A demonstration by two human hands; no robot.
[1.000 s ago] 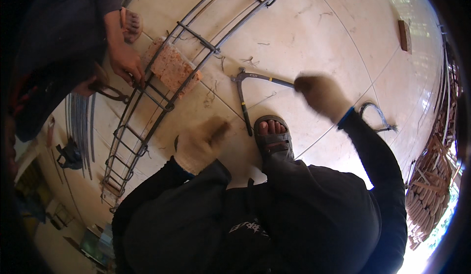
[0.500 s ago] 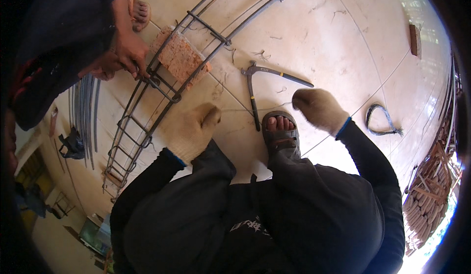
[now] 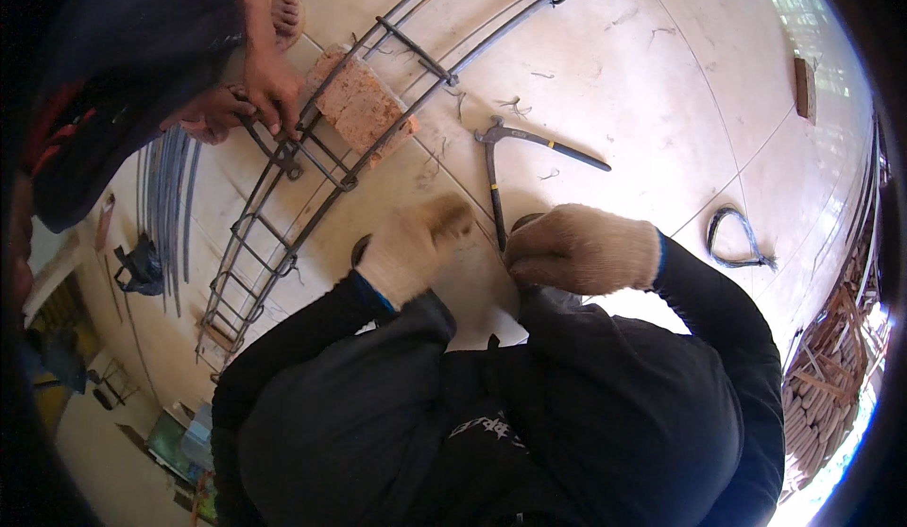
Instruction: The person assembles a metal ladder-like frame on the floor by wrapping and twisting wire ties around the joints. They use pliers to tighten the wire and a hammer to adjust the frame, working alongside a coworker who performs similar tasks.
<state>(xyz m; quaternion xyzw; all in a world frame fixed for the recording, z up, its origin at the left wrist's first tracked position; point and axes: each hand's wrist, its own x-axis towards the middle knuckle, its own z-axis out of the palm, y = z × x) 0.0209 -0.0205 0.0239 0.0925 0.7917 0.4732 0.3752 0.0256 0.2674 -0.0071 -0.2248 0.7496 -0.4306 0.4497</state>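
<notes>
Pincers with dark handles and yellow bands are seen spread apart on the tiled floor, ahead of the right grip; the end of the nearer handle is seen just beside the right grip's fingertips, though whether the two touch cannot be told; the right grip, gloved in pale knit, is seen with its fingers curled together; the left grip, gloved alike, is blurred, with its fingers partly bent; how tightly either is closed, and whether anything thin is pinched in it, cannot be told; ahead and to the left of the left grip, a steel bar cage is laid aslant, with a rough brick set under it; beyond the left grip on that side, a dark tool is held at the cage by a co-worker's hands; well apart to the right of the right grip, a loop of dark wire is left lying.
</notes>
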